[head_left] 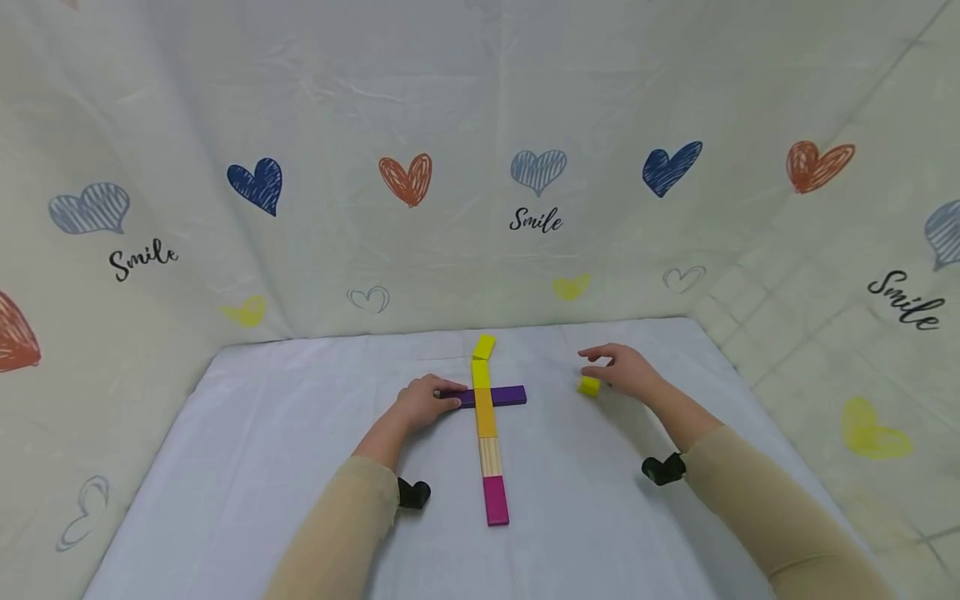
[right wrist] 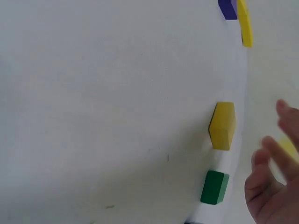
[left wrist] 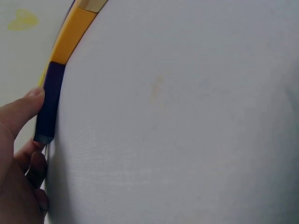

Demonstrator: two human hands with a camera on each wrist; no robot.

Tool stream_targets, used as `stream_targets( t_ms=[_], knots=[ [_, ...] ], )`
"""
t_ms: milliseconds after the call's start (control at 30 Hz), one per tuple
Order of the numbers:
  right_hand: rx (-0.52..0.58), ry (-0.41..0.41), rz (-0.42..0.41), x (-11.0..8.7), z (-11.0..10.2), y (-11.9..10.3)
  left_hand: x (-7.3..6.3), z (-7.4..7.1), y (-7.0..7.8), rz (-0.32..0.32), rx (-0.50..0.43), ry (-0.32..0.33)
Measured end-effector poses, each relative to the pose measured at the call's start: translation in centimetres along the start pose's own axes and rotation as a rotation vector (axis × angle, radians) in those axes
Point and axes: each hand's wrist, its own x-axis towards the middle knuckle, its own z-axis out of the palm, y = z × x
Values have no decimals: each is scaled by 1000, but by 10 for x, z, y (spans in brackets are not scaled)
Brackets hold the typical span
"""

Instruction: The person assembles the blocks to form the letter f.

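My left hand (head_left: 422, 402) pinches the left purple block (left wrist: 50, 102), thumb along one side and a finger at its outer end. That block meets an orange block (head_left: 486, 412), with another purple block (head_left: 510, 395) on the opposite side. Two yellow blocks, a straight one (head_left: 481, 374) and a slanted one (head_left: 485, 347), extend beyond the orange. A plain wood block (head_left: 490, 457) and a magenta block (head_left: 496, 500) run toward me. My right hand (head_left: 626, 371) hovers with loosely bent fingers near a loose yellow block (right wrist: 223, 126), apart from it in the right wrist view.
A green block (right wrist: 215, 187) lies near the loose yellow one in the right wrist view; my right hand and arm hide it from the head view. Behind the white-covered table (head_left: 247, 467) hangs a cloth (head_left: 465, 83) printed with hearts.
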Motion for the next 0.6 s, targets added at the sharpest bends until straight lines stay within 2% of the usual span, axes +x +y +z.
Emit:
stream_targets(
  t_ms=[267,600],
  knots=[
    [-11,-58,26,-8,-3,19,5,3,-2,11,9,-1],
    [-59,-85,34,-9,11,15,8,5,-7,2,12,4]
  ],
)
